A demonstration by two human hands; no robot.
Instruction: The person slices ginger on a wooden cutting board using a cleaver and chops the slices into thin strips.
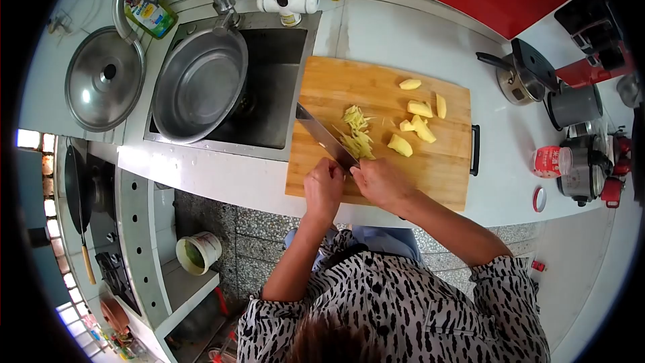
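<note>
A wooden cutting board lies on the counter. My right hand is closed around the handle end of a large knife, whose blade points away to the upper left across the board. Just left of the handle end, my left hand is closed at the board's near edge, its fingertips beside the blade; what it holds, if anything, is hidden. Thin pale-yellow strips form a pile right of the blade. Several peeled yellow chunks sit farther right on the board.
Left of the board is a sink with a tilted metal basin under the faucet. A metal lid lies at the far left. Pots, a red-labelled jar and its lid stand on the right.
</note>
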